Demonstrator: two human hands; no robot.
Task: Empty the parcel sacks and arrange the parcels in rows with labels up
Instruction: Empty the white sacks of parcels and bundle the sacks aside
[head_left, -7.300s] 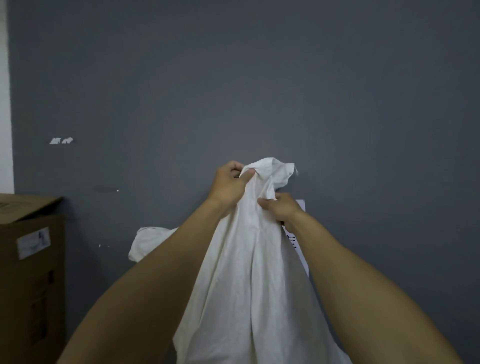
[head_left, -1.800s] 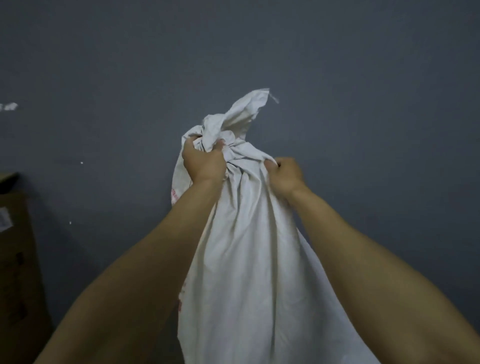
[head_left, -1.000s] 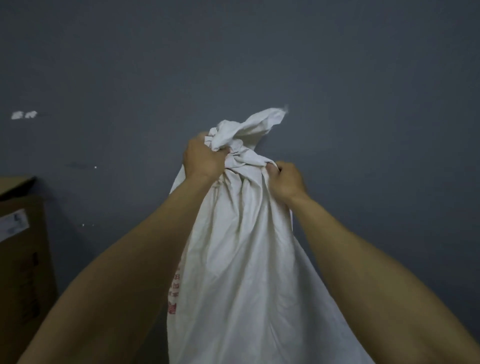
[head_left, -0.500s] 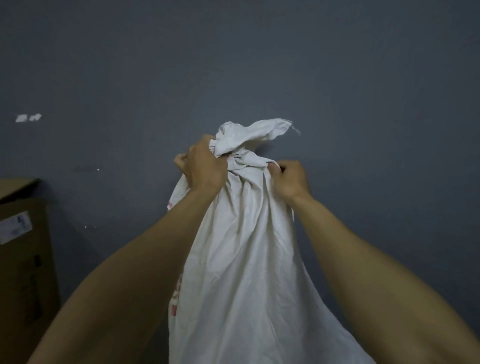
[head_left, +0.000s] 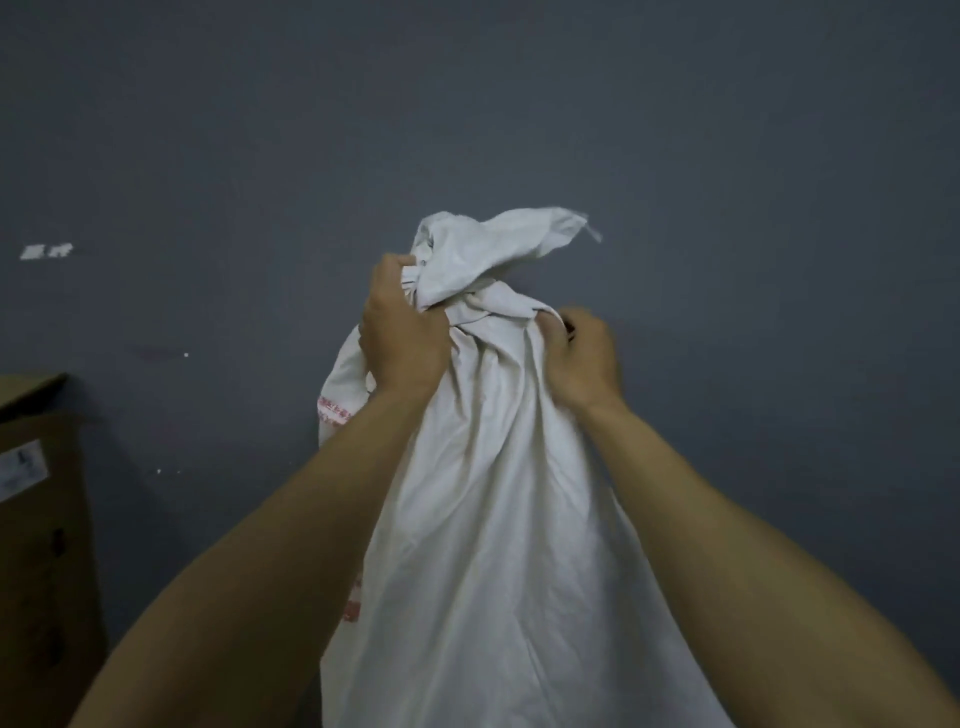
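A white cloth parcel sack (head_left: 498, 545) hangs upright in front of me, with red print down its left edge. Its top is bunched and twisted into a knot with a loose flap pointing right. My left hand (head_left: 402, 338) grips the gathered cloth on the knot's left side. My right hand (head_left: 584, 358) pinches the cloth just below the knot on the right. Whatever the sack holds is hidden; no parcel shows.
A dark grey wall (head_left: 727, 208) fills the background close behind the sack. A brown cardboard box (head_left: 41, 545) with a white label stands at the left edge.
Compared with 7.3 s ago the loose top has become a twisted knot held higher. In the last second both hands have kept their grip and sunk slightly; the flap has drooped to the right.
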